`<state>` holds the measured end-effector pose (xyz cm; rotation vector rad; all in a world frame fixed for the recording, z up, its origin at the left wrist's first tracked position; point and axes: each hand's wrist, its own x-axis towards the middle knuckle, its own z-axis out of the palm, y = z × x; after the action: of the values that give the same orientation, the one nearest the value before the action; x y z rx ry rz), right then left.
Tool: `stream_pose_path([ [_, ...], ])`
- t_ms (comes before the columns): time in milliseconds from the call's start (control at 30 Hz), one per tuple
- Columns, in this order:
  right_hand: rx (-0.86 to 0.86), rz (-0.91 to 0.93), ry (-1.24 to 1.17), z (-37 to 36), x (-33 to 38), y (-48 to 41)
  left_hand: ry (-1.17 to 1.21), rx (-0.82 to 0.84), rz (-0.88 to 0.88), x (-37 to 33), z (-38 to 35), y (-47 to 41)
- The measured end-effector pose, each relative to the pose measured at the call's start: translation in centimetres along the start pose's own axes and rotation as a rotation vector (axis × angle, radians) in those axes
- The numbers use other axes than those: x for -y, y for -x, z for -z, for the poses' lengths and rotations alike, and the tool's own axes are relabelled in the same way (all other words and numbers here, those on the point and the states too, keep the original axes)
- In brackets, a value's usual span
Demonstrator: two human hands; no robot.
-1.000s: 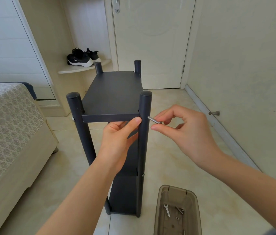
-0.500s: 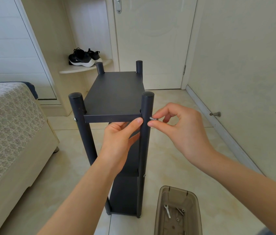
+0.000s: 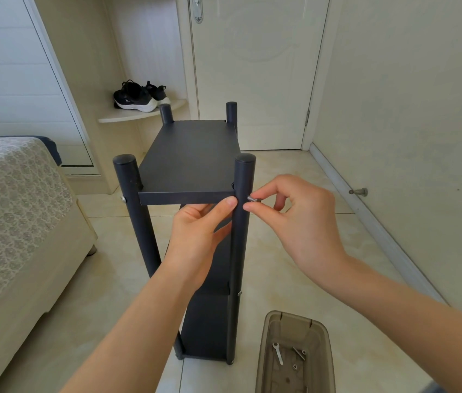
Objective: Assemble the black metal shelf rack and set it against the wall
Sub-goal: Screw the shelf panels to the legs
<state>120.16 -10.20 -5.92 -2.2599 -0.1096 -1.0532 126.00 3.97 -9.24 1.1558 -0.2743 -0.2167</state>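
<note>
The black shelf rack [image 3: 190, 154] stands upright on the tiled floor [image 3: 295, 251], well apart from the wall [image 3: 408, 109] on the right; its top shelf lies between four round posts. The right hand [image 3: 300, 219] pinches a small silver screw [image 3: 252, 198] between thumb and forefinger, the other fingers [image 3: 280, 201] loosely curled behind; the screw lies level, its tip against the right side of the near right post [image 3: 243, 236], at the height of the top shelf; only its short outer end shows between the fingertips. The left hand [image 3: 198, 236] holds the rack from the front; its thumb presses on the front edge of the top shelf, just beside the same post, and its other fingers reach under the shelf toward the post, partly hidden.

Compared with one second ago, the screw showed then a longer shank and the right hand was farther from the post; now the fingertips are almost touching the post and most of the shank is out of sight; the left hand keeps the same place on the shelf edge.

A brown see-through plastic bin [image 3: 320, 336] stands on the floor near the foot of the rack, with a small wrench [image 3: 278, 353] and some loose hardware inside; a bed [image 3: 11, 208] is on the left; black shoes [image 3: 136, 96] lie on a corner ledge beside the door [image 3: 252, 66].
</note>
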Motion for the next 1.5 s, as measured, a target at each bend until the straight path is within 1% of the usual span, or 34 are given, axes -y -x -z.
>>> stream_pose_path([
  [67, -0.005, 0.010, 0.011, 0.0, 0.0, 0.0, -0.001, 0.000, 0.001, 0.0, 0.0, 0.0],
  [200, 0.026, -0.120, -0.192, -0.2, -0.2, -0.1, -0.002, -0.005, 0.008, 0.0, 0.3, 0.0],
  [300, 0.039, -0.176, -0.269, -0.3, -0.3, -0.1, -0.007, -0.007, 0.009, 0.1, 0.3, 0.0],
  [533, 0.063, -0.217, -0.283, -0.3, -0.2, -0.5, -0.005, -0.012, 0.007, 0.1, 0.3, -0.1],
  [800, 0.099, -0.243, -0.224, -0.4, -0.4, -0.7, -0.017, -0.004, -0.004, 0.3, 0.0, -0.1],
  [933, 0.200, -0.301, -0.298, 0.1, -0.7, -1.1, -0.032, -0.007, 0.001, 0.3, 0.1, -0.2],
  [1000, 0.253, -0.321, -0.374, 0.6, -0.9, -1.5, -0.030, -0.004, 0.003, 0.3, 0.2, -0.2],
  [1133, 0.299, -0.349, -0.501, 1.4, -1.2, -1.7, -0.041, 0.011, -0.005, 0.2, 0.2, -0.4],
  [1367, 0.270, -0.378, -0.530, 1.2, -1.4, -1.6, -0.066, 0.017, -0.004, 0.4, 0.2, -0.4],
  [1500, 0.256, -0.329, -0.452, 1.2, -1.3, -1.6, -0.076, 0.006, -0.007, 0.4, 0.2, -0.5],
])
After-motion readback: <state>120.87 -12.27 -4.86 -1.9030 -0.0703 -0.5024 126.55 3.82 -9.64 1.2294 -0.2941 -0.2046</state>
